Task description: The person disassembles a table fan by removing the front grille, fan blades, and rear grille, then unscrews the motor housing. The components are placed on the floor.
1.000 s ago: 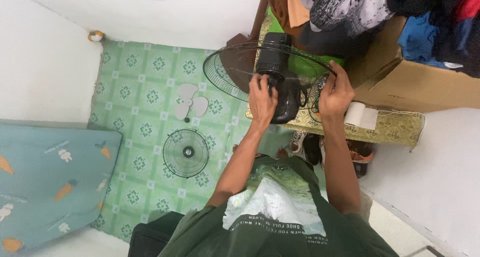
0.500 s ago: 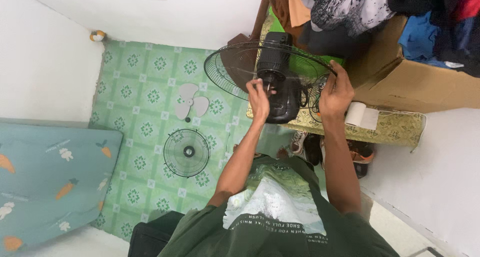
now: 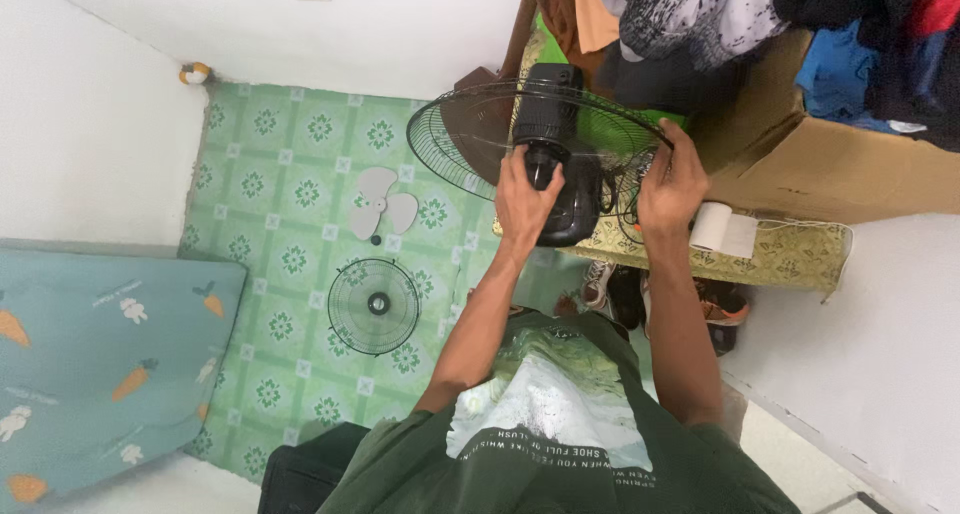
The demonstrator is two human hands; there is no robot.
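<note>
Hands steady a likely top-heavy fan motor (image 3: 560,189): left hand (image 3: 525,199) fingers pinch its hub, right hand (image 3: 670,189) grips the springy rear grille (image 3: 460,139).

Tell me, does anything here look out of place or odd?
Yes: the fan on the table is in pieces. Its pale blade and front grille lie on the green floor, while the left hand touches the hub and the right hand grips the rear grille.

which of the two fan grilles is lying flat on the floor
The smaller round front grille on the green patterned floor, below the loose fan blade. The other, the rear grille, stays mounted on the fan.
</note>
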